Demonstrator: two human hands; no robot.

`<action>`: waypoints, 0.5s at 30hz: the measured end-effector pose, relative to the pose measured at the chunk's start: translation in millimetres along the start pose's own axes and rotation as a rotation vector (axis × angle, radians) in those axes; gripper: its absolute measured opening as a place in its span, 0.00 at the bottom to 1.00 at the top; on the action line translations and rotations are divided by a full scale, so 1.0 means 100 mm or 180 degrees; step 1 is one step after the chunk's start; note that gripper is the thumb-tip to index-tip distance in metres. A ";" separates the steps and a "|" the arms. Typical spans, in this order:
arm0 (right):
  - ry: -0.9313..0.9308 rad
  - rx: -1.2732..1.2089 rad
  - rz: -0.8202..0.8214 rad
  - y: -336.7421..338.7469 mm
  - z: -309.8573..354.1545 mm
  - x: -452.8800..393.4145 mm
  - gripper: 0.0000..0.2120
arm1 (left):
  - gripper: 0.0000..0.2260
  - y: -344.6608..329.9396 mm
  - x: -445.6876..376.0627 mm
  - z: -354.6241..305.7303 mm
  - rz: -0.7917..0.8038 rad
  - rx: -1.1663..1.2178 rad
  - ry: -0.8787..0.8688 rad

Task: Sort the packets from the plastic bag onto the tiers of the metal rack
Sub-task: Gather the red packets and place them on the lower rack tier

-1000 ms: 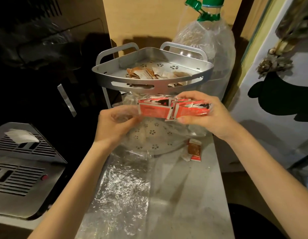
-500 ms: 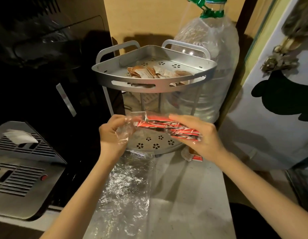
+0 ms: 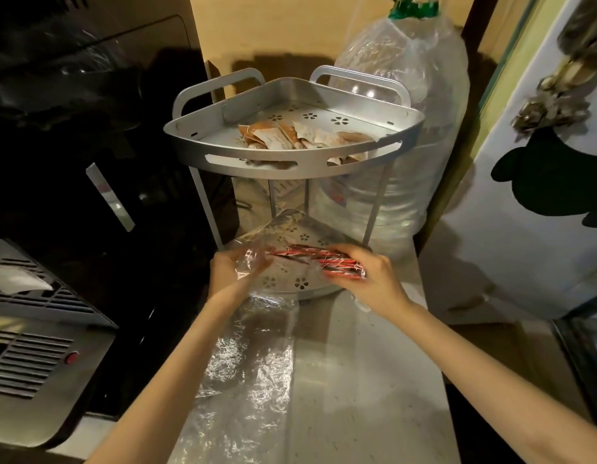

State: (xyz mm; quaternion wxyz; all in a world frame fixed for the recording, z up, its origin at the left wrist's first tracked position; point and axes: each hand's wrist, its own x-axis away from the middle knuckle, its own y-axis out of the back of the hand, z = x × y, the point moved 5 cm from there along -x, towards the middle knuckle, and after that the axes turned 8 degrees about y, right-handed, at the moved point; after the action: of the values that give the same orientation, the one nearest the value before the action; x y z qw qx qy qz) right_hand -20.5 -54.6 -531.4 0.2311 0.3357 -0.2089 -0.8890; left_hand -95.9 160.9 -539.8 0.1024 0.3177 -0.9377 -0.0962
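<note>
A two-tier silver corner rack (image 3: 190,144) stands at the back of the counter. Its top tier holds several brown and white packets (image 3: 290,137). My right hand (image 3: 370,279) grips a bunch of red packets (image 3: 324,261) just above the perforated bottom tier (image 3: 300,283). My left hand (image 3: 233,272) pinches the edge of a clear plastic bag (image 3: 243,370) that drapes from the rack's lower tier down over the counter towards me. Part of the red bunch is veiled by the crinkled plastic.
A large water bottle (image 3: 407,135) wrapped in plastic stands right behind the rack. A dark appliance (image 3: 89,128) and a grey vented machine (image 3: 33,346) fill the left side. A white door (image 3: 541,195) is on the right. The pale counter (image 3: 367,380) runs towards me.
Both hands have dropped from just under the top tier to the bottom tier, carrying the red packets down. The bunch went from upright and fanned to lying flat.
</note>
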 end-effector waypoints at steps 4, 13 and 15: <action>-0.0666 -0.0689 0.0109 -0.01 -0.14 -0.19 0.21 | 0.06 -0.10 -0.17 -0.10 0.0417 0.0089 -0.0120; -0.1216 -0.0727 0.0886 0.04 -0.46 -0.66 0.16 | 0.04 -0.15 -0.43 -0.05 0.0529 0.0775 0.0310; -0.1301 -0.0629 0.0976 0.05 -0.54 -0.70 0.13 | 0.05 -0.14 -0.46 -0.03 0.0517 0.0974 0.0357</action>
State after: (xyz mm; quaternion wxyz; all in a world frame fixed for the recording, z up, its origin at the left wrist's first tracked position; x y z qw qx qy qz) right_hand 65.0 -32.0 -530.6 0.3477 0.0896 -0.2118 -0.9090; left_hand -51.3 178.1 -546.8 0.1123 0.2576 -0.9568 0.0741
